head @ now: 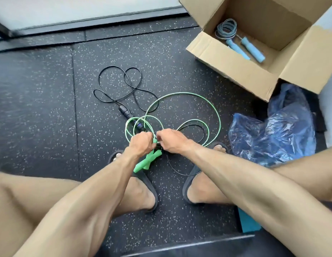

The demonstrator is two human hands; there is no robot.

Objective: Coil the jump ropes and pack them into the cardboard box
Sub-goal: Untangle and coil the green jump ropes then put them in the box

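A green jump rope (215, 110) lies in loose loops on the dark speckled floor in front of me. Its two green handles (144, 162) hang together below my left hand (141, 143), which grips them near the top along with small loops of cord. Close beside it, my right hand (170, 140) pinches the green cord. A black jump rope (124, 80) sprawls uncoiled behind, its black handle (124, 110) near the green loops. The open cardboard box (235, 71) stands at the upper right, with a coiled blue jump rope (235, 39) inside.
A crumpled blue plastic bag (272, 130) lies right of the ropes, below the box. My feet in black slides (148, 191) rest on the floor mat under my arms. A teal block (248, 223) sits by my right leg. A wall edge runs along the top.
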